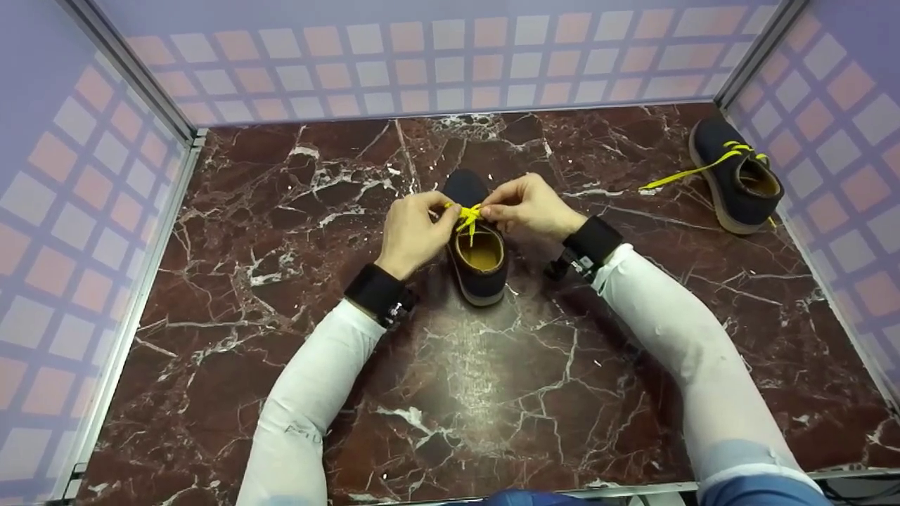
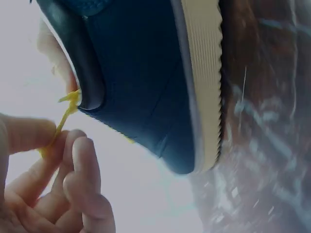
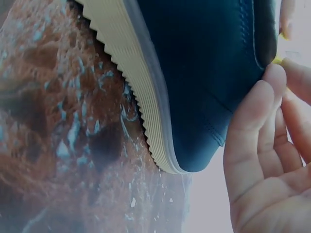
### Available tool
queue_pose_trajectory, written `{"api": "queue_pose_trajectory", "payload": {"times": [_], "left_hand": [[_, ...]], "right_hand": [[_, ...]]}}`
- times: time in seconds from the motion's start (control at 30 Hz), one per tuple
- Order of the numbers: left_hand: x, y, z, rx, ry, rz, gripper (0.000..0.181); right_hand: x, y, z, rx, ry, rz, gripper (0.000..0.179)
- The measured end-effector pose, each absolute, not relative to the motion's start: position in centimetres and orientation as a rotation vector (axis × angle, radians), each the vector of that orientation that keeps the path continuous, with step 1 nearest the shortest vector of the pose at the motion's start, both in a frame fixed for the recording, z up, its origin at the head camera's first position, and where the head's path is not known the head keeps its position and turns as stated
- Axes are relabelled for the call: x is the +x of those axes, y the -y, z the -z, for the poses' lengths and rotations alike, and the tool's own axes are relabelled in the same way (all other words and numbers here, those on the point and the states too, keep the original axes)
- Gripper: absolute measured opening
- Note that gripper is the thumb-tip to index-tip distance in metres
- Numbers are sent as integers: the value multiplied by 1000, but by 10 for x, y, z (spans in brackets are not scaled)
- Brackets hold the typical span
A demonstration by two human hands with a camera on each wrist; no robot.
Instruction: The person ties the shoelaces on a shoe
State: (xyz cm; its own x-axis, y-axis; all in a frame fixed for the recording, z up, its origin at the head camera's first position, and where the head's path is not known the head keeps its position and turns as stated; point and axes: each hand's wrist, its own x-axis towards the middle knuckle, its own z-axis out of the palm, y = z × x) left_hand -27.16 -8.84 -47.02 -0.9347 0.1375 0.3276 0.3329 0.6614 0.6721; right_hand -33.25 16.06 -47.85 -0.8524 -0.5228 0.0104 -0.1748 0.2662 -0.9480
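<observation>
The dark shoe (image 1: 481, 254) is sitting upright near the middle of the marbled table (image 1: 232, 372), its long axis running away from the person, toe farthest, and its yellow lace (image 1: 469, 216) is lying gathered at the toe side of the opening, between the two hands — neither plainly nearer. The left hand (image 1: 416, 235) is pinching one side of the lace between thumb and forefinger, and the right hand (image 1: 537, 209) is pinching the other side close to the knot — fingertips nearly meeting in both grips.
</observation>
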Motion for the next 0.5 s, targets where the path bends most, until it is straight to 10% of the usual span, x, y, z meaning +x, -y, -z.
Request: {"api": "queue_pose_trajectory", "payload": {"times": [0.5], "left_hand": [[-285,97,492,-78,2567,1851,22]], "right_hand": [[-332,-172,488,-273,-2005,1678,19]]}}
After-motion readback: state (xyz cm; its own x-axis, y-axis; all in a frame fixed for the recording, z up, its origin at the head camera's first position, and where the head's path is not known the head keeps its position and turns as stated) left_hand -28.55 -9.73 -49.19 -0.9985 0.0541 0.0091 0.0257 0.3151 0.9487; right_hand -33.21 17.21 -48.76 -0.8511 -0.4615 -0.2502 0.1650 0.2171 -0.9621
